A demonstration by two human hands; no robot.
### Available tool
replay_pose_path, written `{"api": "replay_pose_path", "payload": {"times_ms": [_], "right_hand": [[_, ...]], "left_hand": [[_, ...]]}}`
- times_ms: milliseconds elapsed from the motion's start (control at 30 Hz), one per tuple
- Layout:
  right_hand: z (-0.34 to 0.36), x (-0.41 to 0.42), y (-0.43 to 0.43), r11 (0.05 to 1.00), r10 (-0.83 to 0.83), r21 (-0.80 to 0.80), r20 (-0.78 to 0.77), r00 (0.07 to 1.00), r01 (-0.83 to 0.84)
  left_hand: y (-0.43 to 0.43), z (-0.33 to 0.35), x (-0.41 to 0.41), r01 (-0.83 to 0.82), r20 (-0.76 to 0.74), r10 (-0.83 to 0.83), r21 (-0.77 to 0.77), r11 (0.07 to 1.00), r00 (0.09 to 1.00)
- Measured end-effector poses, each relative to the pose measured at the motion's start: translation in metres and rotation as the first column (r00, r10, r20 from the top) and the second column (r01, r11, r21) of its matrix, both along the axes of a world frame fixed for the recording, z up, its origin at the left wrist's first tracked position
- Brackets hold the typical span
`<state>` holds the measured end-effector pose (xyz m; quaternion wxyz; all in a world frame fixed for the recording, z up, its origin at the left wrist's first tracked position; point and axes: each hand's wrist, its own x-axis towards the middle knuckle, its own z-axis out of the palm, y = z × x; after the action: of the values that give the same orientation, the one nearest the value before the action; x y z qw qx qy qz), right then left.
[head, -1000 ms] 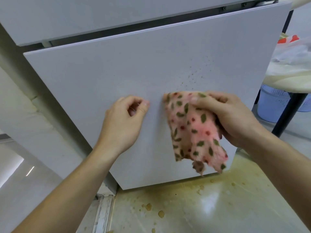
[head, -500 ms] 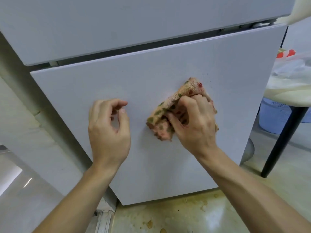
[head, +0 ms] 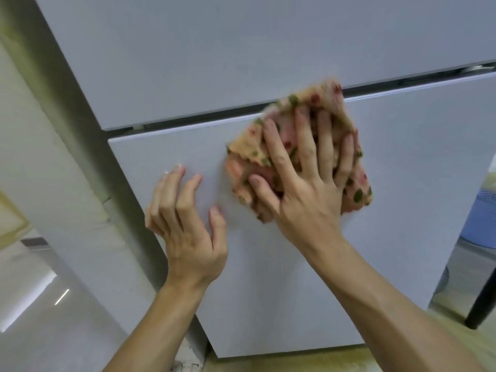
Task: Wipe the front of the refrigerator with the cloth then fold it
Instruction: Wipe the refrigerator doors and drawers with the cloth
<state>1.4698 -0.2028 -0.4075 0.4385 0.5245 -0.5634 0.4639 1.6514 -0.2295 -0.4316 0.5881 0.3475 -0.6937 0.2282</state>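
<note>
Pale grey door panels of the refrigerator (head: 295, 277) fill most of the view. A glossy floor (head: 40, 304) is seen low and to the left of the left hand (head: 185, 224), and a blue basket (head: 483, 216) and a dark leg (head: 483, 307) are glimpsed far to the right of the right hand (head: 303, 189).

The cloth (head: 322, 100), pink with red and green spots, is pressed against the lower door (head: 402, 183) beneath the right hand. That hand is laid flat, fingers straight and spread, and nothing is gripped. Bunched fabric is shown on every side of it: past the thumb, past the little finger, and beyond the fingertips, where the blurred top edge reaches the seam (head: 188, 124) under the upper door (head: 214, 49).

The left hand is held just left of the right, empty, with its fingers loosely bent toward the door. Whether the tips touch the panel cannot be told.

The cloth is judged soft, light and limp. It is likely to crumple and slide on so smooth a panel, so broad palm pressure is called for rather than a pinch. For the fold, it would best be taken by two corners, perhaps the flap beside the little finger and the edge beside the thumb, and shaken flat first. Wiping is judged to be under way, with folding not yet begun.
</note>
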Motion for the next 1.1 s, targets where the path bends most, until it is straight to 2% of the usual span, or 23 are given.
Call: {"api": "replay_pose_path", "payload": {"times_ms": [100, 200, 267, 333, 400, 500, 600, 733, 800, 867, 967, 1033, 1100], "right_hand": [[0.033, 0.038, -0.015, 0.997, -0.006, -0.080, 0.009, 1.000, 0.007], [0.006, 0.060, -0.021, 0.994, 0.067, -0.083, -0.082, 0.994, -0.074], [-0.047, 0.061, -0.017, 0.992, 0.127, 0.032, -0.238, 0.963, -0.123], [-0.106, 0.049, -0.008, 0.978, 0.155, 0.191, -0.378, 0.913, -0.087], [-0.144, 0.031, 0.002, 0.954, 0.195, 0.293, -0.428, 0.882, -0.069], [-0.146, 0.013, 0.008, 0.939, 0.230, 0.335, -0.452, 0.862, -0.074], [-0.099, 0.017, 0.005, 0.970, 0.185, 0.219, -0.401, 0.897, -0.102], [-0.003, 0.060, -0.016, 0.992, 0.127, 0.030, -0.183, 0.975, -0.124], [0.025, 0.095, -0.026, 0.994, 0.103, -0.023, -0.098, 0.990, -0.105], [0.032, 0.118, -0.033, 0.994, 0.084, -0.059, -0.072, 0.994, -0.088], [0.006, 0.130, -0.039, 0.989, 0.146, -0.003, -0.203, 0.968, -0.149], [-0.039, 0.127, -0.039, 0.975, 0.212, 0.138, -0.371, 0.904, -0.172], [-0.098, 0.115, -0.034, 0.952, 0.243, 0.287, -0.498, 0.832, -0.106]], "left_hand": [[-0.008, 0.009, 0.016, 0.010, -0.065, -0.010, -0.007, 1.000, 0.998], [-0.013, 0.011, 0.033, 0.034, -0.099, -0.035, -0.010, 0.999, 0.995], [-0.015, 0.006, 0.039, 0.049, -0.071, -0.049, 0.009, 0.999, 0.996], [-0.016, 0.001, 0.040, 0.024, -0.041, -0.023, 0.044, 0.999, 0.999], [-0.018, -0.004, 0.043, -0.033, 0.000, 0.033, 0.072, 0.997, 0.999], [-0.021, -0.008, 0.052, -0.048, 0.055, 0.044, 0.079, 0.996, 0.998], [-0.021, -0.007, 0.057, 0.027, 0.015, -0.028, 0.073, 0.997, 1.000], [-0.024, -0.002, 0.062, 0.185, -0.058, -0.183, 0.043, 0.982, 0.981], [-0.023, 0.000, 0.069, 0.185, -0.073, -0.181, 0.037, 0.982, 0.981], [-0.023, 0.001, 0.079, 0.115, -0.089, -0.109, 0.055, 0.992, 0.990], [-0.029, 0.000, 0.095, 0.010, -0.111, 0.000, 0.091, 0.996, 0.994], [-0.032, -0.004, 0.101, -0.003, -0.117, 0.016, 0.113, 0.994, 0.993], [-0.032, -0.009, 0.101, 0.004, -0.097, 0.009, 0.131, 0.991, 0.995]]}}
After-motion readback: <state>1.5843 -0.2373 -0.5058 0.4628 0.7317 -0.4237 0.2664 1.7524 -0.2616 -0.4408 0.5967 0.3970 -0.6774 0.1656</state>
